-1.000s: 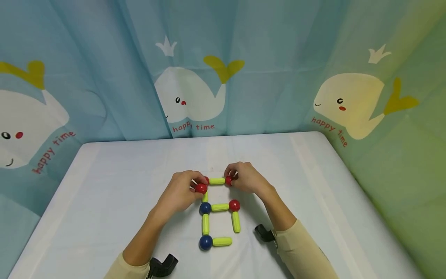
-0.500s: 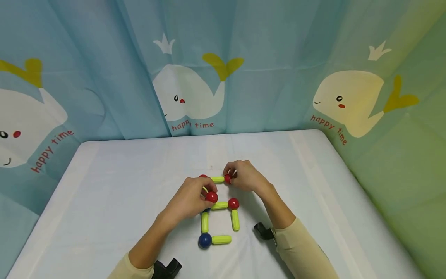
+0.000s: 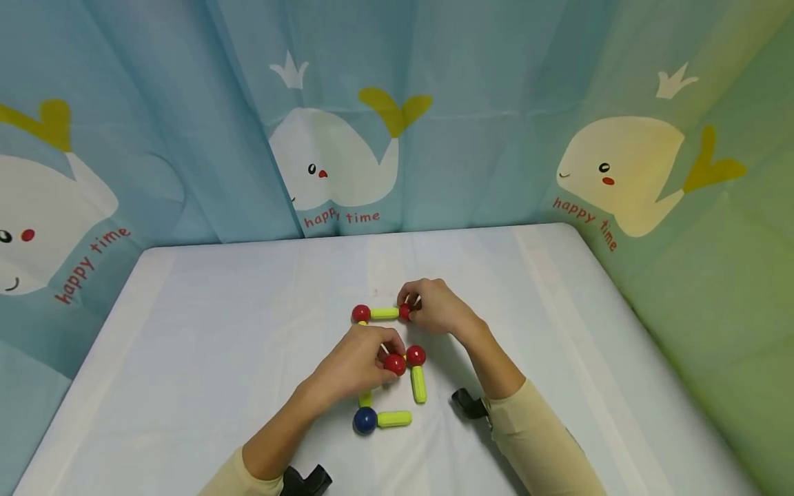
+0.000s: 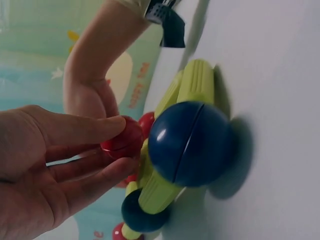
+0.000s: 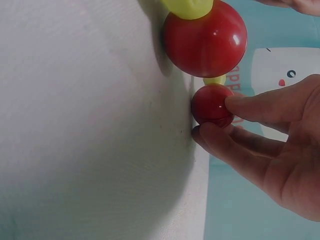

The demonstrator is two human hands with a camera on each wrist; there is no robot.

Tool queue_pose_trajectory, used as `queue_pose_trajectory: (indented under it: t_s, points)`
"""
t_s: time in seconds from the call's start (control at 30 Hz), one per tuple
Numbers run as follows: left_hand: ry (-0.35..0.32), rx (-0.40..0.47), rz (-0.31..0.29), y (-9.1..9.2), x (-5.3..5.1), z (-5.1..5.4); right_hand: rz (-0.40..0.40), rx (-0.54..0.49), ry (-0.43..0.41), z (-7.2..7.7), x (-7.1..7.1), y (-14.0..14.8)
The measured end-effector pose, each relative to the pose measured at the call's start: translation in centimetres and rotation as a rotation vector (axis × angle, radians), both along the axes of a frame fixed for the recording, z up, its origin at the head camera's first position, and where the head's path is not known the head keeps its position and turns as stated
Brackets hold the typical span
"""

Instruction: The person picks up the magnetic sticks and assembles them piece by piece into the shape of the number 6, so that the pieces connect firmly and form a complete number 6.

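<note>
My left hand (image 3: 356, 358) pinches a red ball (image 3: 394, 364) between thumb and fingers, held above the middle of a figure of balls and yellow-green rods. At the figure's far right corner, my right hand (image 3: 437, 306) pinches another red ball (image 5: 212, 105), which touches the end of a rod (image 3: 384, 313). A red ball (image 3: 361, 313) marks the far left corner. Nearer lie a red ball (image 3: 415, 355) with a rod (image 3: 419, 384) and a blue ball (image 3: 364, 420) with a rod (image 3: 394, 419). Another blue ball (image 4: 145, 212) shows in the left wrist view; my left hand hides it from the head view.
The figure lies on a white-covered table (image 3: 217, 296). Behind and to the right hangs a blue-green curtain (image 3: 484, 151) printed with white whales. A black wrist device (image 3: 468, 404) sits at the right sleeve, another (image 3: 307, 481) at the left.
My left hand has carried its red ball to the right and nearer, from the far left corner to above the middle of the figure. My right hand keeps its grip at the far right corner.
</note>
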State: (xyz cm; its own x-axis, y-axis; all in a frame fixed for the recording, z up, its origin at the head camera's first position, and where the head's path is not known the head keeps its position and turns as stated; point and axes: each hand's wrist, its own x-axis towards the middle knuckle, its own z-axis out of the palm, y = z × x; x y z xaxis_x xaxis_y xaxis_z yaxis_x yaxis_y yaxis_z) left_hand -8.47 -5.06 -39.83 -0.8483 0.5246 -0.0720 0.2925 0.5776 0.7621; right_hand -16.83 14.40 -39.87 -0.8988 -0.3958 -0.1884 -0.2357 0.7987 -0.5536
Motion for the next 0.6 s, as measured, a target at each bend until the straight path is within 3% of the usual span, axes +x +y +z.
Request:
queue_pose_trajectory:
  t_s: [0.23, 0.43, 0.6]
  points:
    - [-0.006, -0.013, -0.078, 0.9, 0.7, -0.1, 0.011, 0.004, 0.009, 0.0, 0.0, 0.1]
    - [0.033, 0.002, -0.180, 1.7, 1.5, -0.5, 0.008, 0.002, 0.006, -0.1, 0.0, 0.1]
    - [0.074, -0.035, -0.236, 2.4, 2.0, -0.8, 0.001, 0.004, 0.000, 0.0, 0.0, 0.0]
